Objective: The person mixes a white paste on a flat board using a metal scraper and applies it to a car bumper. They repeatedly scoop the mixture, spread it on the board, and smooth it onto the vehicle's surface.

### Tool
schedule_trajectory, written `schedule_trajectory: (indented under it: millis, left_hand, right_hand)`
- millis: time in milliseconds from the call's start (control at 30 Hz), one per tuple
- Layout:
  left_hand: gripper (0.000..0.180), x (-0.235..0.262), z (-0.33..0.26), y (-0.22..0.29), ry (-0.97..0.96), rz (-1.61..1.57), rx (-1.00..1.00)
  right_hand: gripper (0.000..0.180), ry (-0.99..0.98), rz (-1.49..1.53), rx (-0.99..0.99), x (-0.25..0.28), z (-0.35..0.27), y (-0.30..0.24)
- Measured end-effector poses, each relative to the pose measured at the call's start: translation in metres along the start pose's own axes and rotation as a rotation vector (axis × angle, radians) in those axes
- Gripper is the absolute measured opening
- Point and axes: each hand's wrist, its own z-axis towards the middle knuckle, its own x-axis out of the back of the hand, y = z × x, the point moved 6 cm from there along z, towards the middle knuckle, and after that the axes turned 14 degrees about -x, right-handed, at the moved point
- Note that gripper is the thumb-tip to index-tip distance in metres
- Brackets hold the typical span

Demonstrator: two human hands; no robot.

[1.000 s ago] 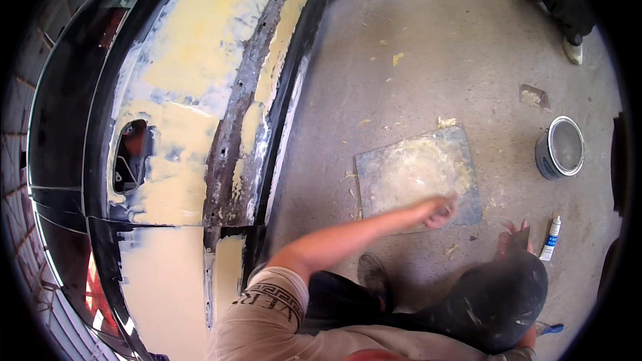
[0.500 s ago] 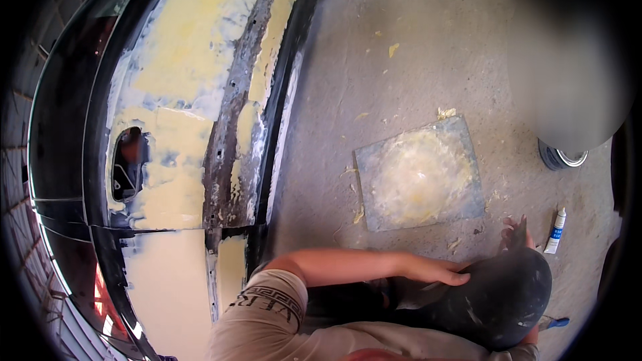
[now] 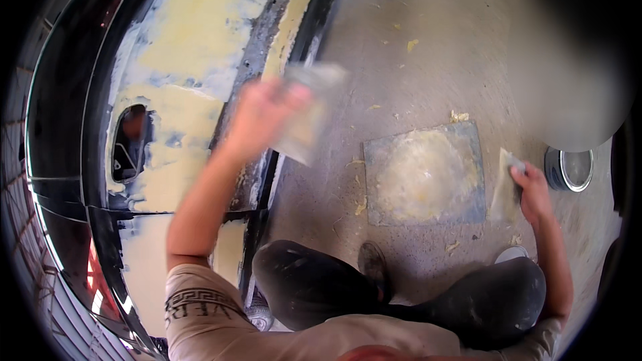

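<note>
My left hand (image 3: 264,113) is raised beside the car's lower side edge, with its fingers closed on a flat, pale putty spreader (image 3: 311,124) smeared by motion. Over at the right, my right hand (image 3: 533,194) grips another thin putty spreader (image 3: 506,184), coated with yellowish paste. This one stands just off the right edge of a square grey board (image 3: 376,210) on the floor. A pale, yellow-tinged smear of paste (image 3: 428,174) covers most of the board. Along the left, the car panel (image 3: 180,60) carries patches of yellow filler around a dark oval opening.
Right of the board stands a round metal can (image 3: 554,168). Scraps of dried yellow paste (image 3: 361,206) dot the concrete floor. A large blurred grey shape (image 3: 568,73) blocks the upper right. My bent knees (image 3: 301,281) and a dark shoe (image 3: 372,264) are at the lower edge.
My left hand has risen from beside my right knee to the car's side, now with a spreader showing. My right hand has come out from behind the knee, and my knees have spread apart.
</note>
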Motion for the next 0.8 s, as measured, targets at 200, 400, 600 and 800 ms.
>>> schedule_trajectory:
  millis: [200, 400, 600, 800]
  left_hand:
    - [0.057, 0.279, -0.005, 0.007, 0.504, 0.392, -0.064]
    - [0.067, 0.446, -0.043, -0.035, 0.505, 0.592, 0.05]
    - [0.061, 0.439, -0.036, -0.06, 0.632, 0.541, -0.128]
    - [0.052, 0.463, -0.048, -0.097, 0.689, 0.824, -0.307]
  right_hand:
    - [0.027, -0.108, 0.001, 0.229, -0.12, 0.031, -0.145]
    - [0.033, -0.209, 0.2, 0.293, -0.273, 0.018, -0.204]
    - [0.033, -0.264, 0.676, 0.261, -0.339, 0.161, -0.205]
    - [0.029, -0.293, 0.877, 0.23, -0.455, 0.27, -0.266]
